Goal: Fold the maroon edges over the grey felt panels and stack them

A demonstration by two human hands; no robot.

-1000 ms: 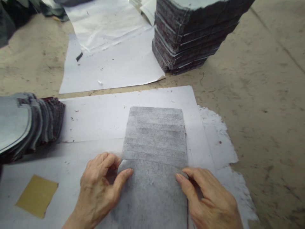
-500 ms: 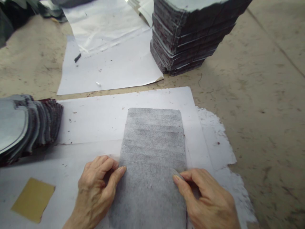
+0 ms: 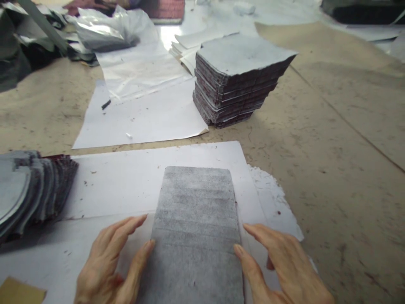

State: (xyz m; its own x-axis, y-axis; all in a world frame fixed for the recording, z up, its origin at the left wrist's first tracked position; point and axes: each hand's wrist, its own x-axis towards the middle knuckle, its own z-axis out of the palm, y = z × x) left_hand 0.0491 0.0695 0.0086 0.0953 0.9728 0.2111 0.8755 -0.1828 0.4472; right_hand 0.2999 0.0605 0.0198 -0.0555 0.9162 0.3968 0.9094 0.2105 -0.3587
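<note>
A long grey fabric panel (image 3: 194, 219) with faint cross creases lies flat on white paper in front of me. At its left edge is my left hand (image 3: 112, 261), fingers spread, the thumb tip touching or just beside the edge. My right hand (image 3: 278, 261) is by the opposite edge; its thumb tip rests at the panel's border while the fingers are stretched apart from it. Neither hand grips the panel. The panel's near end runs out of view at the bottom.
A tall stack of grey-topped cut pieces (image 3: 243, 55) stands beyond the panel. At left is a pile of curved pieces (image 3: 34, 190). A tan card (image 3: 20, 291) lies at the lower left. Farther back are a white sheet (image 3: 139, 122) and a clear plastic bag (image 3: 110, 31).
Both hands have let go of the panel's edges and opened their fingers. The view has tilted up, so more of the far table shows.
</note>
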